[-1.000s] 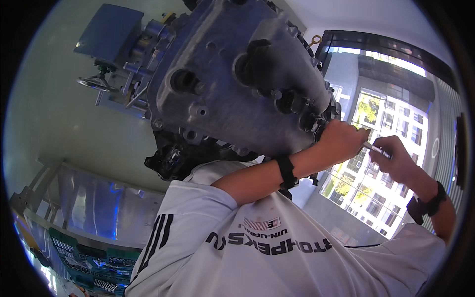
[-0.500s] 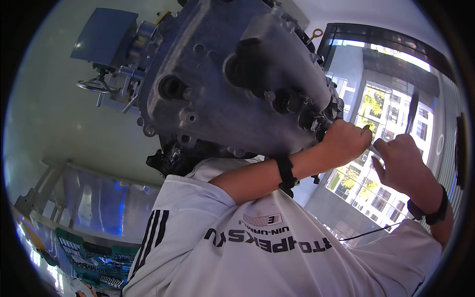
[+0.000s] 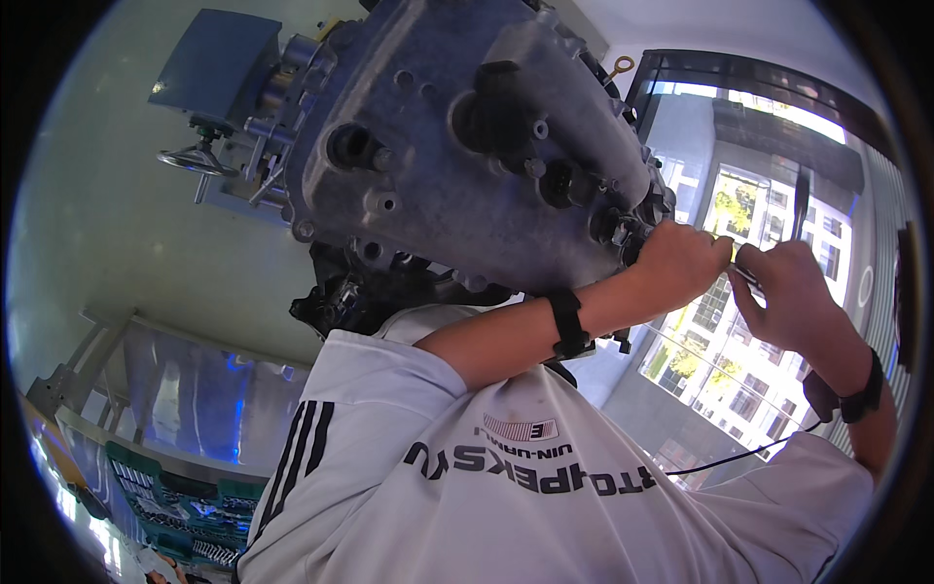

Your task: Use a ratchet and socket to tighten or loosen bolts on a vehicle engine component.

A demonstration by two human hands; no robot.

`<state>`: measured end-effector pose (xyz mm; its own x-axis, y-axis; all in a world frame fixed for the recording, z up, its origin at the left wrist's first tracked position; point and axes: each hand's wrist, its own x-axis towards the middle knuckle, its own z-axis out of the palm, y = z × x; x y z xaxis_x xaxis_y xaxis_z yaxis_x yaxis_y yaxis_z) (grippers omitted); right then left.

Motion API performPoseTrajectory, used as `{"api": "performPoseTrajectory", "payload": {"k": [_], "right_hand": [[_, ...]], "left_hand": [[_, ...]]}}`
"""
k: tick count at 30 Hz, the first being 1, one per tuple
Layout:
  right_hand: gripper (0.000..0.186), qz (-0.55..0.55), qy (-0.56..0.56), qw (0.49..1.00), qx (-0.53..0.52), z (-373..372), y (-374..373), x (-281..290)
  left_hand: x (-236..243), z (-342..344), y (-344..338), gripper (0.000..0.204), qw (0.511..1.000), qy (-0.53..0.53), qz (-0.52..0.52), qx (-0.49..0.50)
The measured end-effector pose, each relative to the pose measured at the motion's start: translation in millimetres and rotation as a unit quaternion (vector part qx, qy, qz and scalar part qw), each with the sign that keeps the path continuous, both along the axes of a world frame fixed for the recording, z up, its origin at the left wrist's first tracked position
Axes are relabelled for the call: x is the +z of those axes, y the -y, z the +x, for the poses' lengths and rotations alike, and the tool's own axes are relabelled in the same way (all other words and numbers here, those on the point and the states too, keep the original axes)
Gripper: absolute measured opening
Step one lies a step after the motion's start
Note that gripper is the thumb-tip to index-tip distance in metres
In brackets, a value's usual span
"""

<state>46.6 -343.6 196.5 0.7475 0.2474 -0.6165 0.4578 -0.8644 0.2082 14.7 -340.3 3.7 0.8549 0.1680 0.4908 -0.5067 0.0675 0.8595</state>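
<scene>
A grey metal engine cover (image 3: 418,224) fills the upper middle, with round openings and dark fittings along its right side. My left hand (image 3: 681,263) is closed at the engine's right edge, beside these dark fittings (image 3: 611,228). A short metal bar (image 3: 745,276) shows between my two hands; what my left fingers wrap round is mostly hidden. My right hand (image 3: 790,292) is closed round a wrench (image 3: 801,206), whose long dark handle sticks up above the fist. The wrench's working end is hidden by my hands.
A blue-grey box (image 3: 216,68) and a handwheel (image 3: 197,162) belong to the stand at the engine's left. Green tool trays (image 3: 185,501) lie at lower left, near a shiny metal cart (image 3: 185,394). A yellow-ringed dipstick (image 3: 623,65) stands behind the engine. Tall windows (image 3: 749,292) lie at right.
My right hand has moved slightly up, and the wrench handle has swung a little left and stands more upright. My left hand stays by the engine's edge. The view has shifted slightly.
</scene>
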Motion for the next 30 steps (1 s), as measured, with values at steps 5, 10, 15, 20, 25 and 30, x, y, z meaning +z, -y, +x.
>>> {"api": "performPoseTrajectory", "payload": {"k": [5,10,15,20,25,30], "right_hand": [[0.015,-0.044,0.003,0.932,0.361,-9,-10,-1],[0.015,0.108,0.057,0.918,-0.376,-10,27,-8],[0.021,0.008,-0.012,0.995,-0.100,-7,-2,0],[0.015,0.080,0.039,0.908,0.409,12,-22,13],[0.021,0.087,0.101,0.908,0.397,17,13,27],[0.025,0.132,0.139,0.974,0.119,-22,49,29]], "left_hand": [[-6,-2,-8,0.011,0.998,0.012,0.026,-0.063],[-2,-9,0,0.015,0.993,0.097,0.010,0.073],[-3,-4,-2,0.007,1.000,-0.003,0.014,-0.025],[7,9,-24,0.006,0.992,-0.048,0.030,-0.113],[5,16,-48,0.009,0.972,-0.001,0.023,-0.234],[20,6,-33,0.016,0.991,-0.043,0.014,-0.123]]}}
